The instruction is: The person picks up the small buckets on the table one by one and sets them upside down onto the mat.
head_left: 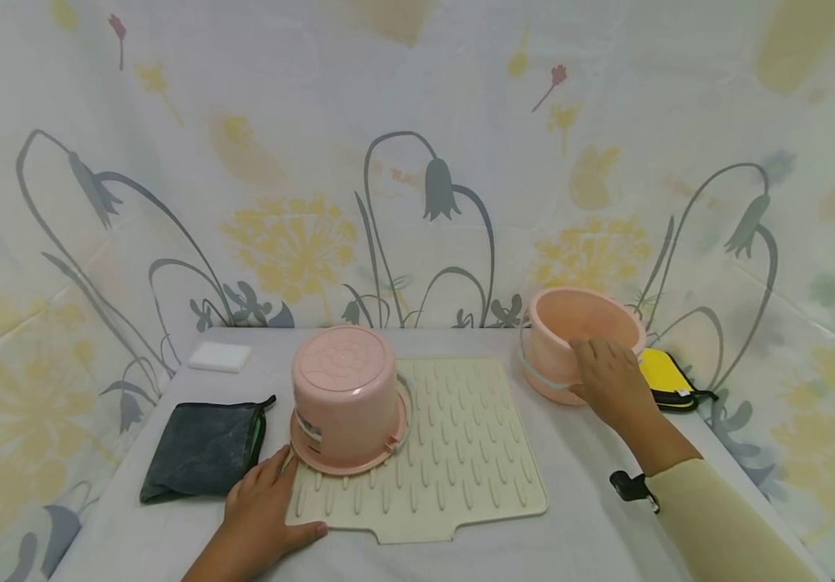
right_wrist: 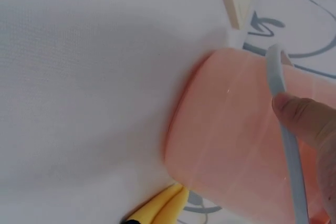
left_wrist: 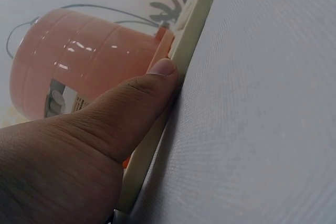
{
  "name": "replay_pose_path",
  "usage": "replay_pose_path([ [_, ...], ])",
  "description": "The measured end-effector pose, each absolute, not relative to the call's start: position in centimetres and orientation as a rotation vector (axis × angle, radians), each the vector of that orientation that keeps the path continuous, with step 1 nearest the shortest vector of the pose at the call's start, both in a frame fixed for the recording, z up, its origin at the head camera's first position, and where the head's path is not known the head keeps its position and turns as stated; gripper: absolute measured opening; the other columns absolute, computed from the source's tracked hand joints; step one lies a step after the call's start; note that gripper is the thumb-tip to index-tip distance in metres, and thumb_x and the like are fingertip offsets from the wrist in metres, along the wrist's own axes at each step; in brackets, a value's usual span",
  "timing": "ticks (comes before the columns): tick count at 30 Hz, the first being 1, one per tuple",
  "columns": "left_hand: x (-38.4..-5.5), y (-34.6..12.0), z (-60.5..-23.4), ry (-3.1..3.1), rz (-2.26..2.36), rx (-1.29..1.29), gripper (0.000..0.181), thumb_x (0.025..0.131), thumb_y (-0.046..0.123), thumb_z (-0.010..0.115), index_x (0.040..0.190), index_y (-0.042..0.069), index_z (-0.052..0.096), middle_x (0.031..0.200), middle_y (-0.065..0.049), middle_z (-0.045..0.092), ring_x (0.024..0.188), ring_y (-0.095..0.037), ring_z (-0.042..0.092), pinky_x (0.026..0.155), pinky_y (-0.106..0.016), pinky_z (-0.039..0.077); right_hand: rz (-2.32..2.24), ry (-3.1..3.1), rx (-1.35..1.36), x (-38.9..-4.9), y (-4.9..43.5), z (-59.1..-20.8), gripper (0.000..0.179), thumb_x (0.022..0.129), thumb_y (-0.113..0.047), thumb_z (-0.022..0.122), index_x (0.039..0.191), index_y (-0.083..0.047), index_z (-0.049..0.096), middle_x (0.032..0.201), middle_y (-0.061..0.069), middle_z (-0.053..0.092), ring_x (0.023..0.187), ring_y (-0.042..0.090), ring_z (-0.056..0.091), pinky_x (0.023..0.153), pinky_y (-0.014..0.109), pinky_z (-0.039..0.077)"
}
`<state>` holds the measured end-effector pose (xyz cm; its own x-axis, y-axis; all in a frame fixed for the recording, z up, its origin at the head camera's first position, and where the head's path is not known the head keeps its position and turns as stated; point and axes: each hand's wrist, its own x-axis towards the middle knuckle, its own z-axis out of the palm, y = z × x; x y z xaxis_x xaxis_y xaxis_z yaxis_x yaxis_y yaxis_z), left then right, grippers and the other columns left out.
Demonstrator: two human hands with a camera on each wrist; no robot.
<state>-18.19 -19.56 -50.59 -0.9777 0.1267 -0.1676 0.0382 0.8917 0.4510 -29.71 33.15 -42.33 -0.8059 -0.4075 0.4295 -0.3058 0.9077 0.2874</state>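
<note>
left hand (head_left: 260,505): fingers loosely extended, thumb touching cream mat (head_left: 475,444) | right hand (head_left: 609,381): gripping mouth-up pink bucket (head_left: 550,343) by rim | upturned bucket (head_left: 344,404): on mat

No text can be read. A grey-and-white printed label (left_wrist: 59,99) stands on the upturned pink plastic bucket (left_wrist: 94,56), at the left of the left wrist view; its small print is blurred.

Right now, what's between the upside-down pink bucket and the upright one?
Head view: past the upside-down bucket, the bare right part of the cream mat, then bare white cloth up to the upright bucket.
</note>
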Motion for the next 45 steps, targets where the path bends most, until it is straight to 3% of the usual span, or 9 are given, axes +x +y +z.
replay_pose_path([
  [17, -18.3, -19.6, -50.8, 2.856, 0.660, 0.111, 0.132, 0.064, 0.079, 0.084, 0.163, 0.007, 0.034, 0.167, -0.027, 0.028, 0.145, -0.055, 0.031, 0.109, -0.077, 0.025, -0.200, -2.536, 0.547, -28.5, 31.4, -41.0, 0.082, 0.069, -0.025, 0.101, 0.126, -0.001, 0.047, 0.098, 0.015, 0.050, 0.089, 0.032, 0.045, 0.077, 0.043, 0.036],
  [37, -18.2, -19.5, -50.6, 2.869, 0.663, 0.134, 0.132, 0.065, 0.079, 0.083, 0.164, 0.006, 0.034, 0.167, -0.027, 0.028, 0.144, -0.055, 0.031, 0.108, -0.077, 0.026, 0.002, -2.393, 0.604, -25.1, 28.1, -41.2, 0.080, 0.060, -0.022, 0.104, 0.117, -0.002, 0.052, 0.094, 0.012, 0.052, 0.085, 0.032, 0.048, 0.075, 0.044, 0.041],
  [45, -18.2, -19.5, -50.6, 2.873, 0.666, 0.142, 0.133, 0.065, 0.080, 0.083, 0.164, 0.006, 0.033, 0.167, -0.026, 0.028, 0.144, -0.055, 0.032, 0.107, -0.077, 0.027, 0.099, -2.352, 0.601, -23.4, 26.7, -42.0, 0.081, 0.060, -0.021, 0.104, 0.118, -0.001, 0.051, 0.099, 0.013, 0.053, 0.092, 0.034, 0.050, 0.082, 0.047, 0.042],
])
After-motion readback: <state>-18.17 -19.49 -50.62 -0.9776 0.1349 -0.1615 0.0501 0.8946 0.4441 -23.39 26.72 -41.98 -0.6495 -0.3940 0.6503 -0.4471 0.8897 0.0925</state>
